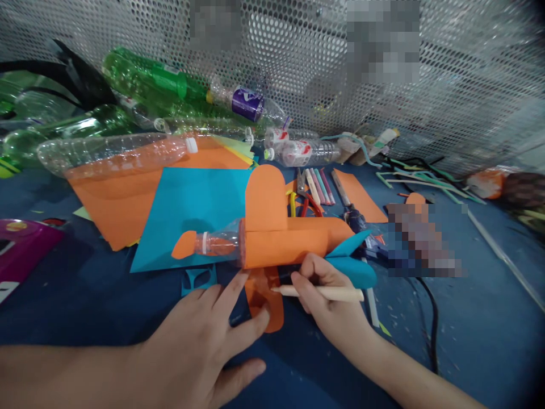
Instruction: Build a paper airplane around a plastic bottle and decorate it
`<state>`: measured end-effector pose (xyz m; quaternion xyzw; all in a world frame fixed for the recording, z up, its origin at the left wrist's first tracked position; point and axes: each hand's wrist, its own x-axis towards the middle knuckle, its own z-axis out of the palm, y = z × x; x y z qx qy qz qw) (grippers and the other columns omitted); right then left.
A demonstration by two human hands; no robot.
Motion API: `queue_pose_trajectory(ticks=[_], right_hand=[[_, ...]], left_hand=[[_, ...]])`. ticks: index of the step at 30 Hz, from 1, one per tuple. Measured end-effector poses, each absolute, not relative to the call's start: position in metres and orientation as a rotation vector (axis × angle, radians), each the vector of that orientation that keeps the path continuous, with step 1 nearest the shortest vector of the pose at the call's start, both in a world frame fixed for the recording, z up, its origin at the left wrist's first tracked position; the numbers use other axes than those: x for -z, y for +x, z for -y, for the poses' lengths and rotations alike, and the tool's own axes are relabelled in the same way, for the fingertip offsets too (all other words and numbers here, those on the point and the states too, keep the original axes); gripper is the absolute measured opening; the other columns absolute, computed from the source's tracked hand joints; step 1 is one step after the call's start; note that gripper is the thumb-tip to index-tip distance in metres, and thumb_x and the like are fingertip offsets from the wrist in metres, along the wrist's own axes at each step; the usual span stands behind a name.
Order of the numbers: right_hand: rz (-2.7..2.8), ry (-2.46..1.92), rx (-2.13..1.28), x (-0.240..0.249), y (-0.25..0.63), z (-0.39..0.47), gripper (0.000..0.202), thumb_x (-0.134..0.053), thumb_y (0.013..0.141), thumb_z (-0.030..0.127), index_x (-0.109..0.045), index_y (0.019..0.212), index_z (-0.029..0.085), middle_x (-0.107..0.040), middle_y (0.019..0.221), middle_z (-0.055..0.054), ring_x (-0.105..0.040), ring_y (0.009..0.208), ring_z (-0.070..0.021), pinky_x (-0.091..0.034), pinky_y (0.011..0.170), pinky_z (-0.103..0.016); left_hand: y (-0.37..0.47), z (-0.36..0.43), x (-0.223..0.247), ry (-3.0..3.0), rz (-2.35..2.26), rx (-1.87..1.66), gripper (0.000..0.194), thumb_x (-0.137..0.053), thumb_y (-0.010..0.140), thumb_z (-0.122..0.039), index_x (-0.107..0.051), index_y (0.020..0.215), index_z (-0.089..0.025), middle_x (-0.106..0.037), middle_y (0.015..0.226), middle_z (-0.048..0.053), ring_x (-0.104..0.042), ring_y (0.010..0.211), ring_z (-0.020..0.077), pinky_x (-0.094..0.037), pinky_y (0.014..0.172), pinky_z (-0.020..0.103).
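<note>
Bottle (219, 243), clear and sleeved in orange paper, lies mid-table above left hand (200, 341), fingers spread on orange wing piece (264, 301); right hand (327, 295) pinches wooden stick (323, 293) beside open blue tabletop (468, 341)

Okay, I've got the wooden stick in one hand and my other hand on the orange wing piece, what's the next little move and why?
Probably bring the wooden stick tip down onto the orange wing piece. The right hand holds the stick pen-style with its tip just at that piece's edge, the left hand is spread with fingers pinning the piece flat, and the bottle plane lies right above it.
</note>
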<state>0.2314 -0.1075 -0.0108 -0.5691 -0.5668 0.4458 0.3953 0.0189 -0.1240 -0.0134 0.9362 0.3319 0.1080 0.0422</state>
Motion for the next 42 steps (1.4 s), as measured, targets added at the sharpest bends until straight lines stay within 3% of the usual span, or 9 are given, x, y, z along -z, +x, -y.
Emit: queue_pose_trajectory(ticks=[9, 19, 32, 42], right_hand=[[1.452, -1.454, -1.144, 0.0116, 0.233, 0.1081, 0.028, -0.051, 0.084, 0.024, -0.034, 0.061, 0.023, -0.036, 0.048, 0.009, -0.033, 0.039, -0.0068, -0.03, 0.039, -0.019], [1.474, -1.43, -1.054, 0.0112, 0.2323, 0.1077, 0.029, -0.049, 0.082, 0.022, -0.031, 0.059, 0.022, -0.03, 0.048, 0.01, -0.027, 0.04, -0.0057, -0.022, 0.034, -0.018], [1.469, -1.407, -1.064, 0.0113, 0.2317, 0.1066, 0.028, -0.051, 0.082, 0.022, -0.032, 0.06, 0.022, -0.032, 0.048, 0.01, -0.032, 0.04, -0.0054, -0.027, 0.036, -0.018], [1.462, -1.404, -1.104, 0.0125, 0.2335, 0.1081, 0.029, -0.049, 0.083, 0.021, -0.031, 0.061, 0.023, -0.029, 0.048, 0.01, -0.027, 0.04, -0.0062, -0.022, 0.035, -0.019]], left_hand=[[0.0184, 0.1231, 0.0131, 2.862, -0.981, -0.324, 0.039, -0.047, 0.088, -0.044, -0.052, 0.124, -0.028, -0.043, 0.127, 0.023, -0.06, 0.081, 0.0299, -0.052, 0.062, 0.048], [0.0203, 0.125, 0.0129, 2.854, -1.019, -0.306, 0.042, -0.053, 0.085, -0.045, -0.052, 0.124, -0.029, -0.044, 0.128, 0.021, -0.06, 0.081, 0.0291, -0.052, 0.064, 0.048], [0.0193, 0.124, 0.0136, 2.847, -1.019, -0.341, 0.042, -0.053, 0.085, -0.045, -0.052, 0.123, -0.029, -0.045, 0.128, 0.02, -0.059, 0.08, 0.0285, -0.053, 0.063, 0.048], [0.0181, 0.124, 0.0168, 2.855, -0.989, -0.374, 0.042, -0.051, 0.086, -0.046, -0.051, 0.124, -0.029, -0.045, 0.128, 0.021, -0.059, 0.08, 0.0285, -0.053, 0.061, 0.048]])
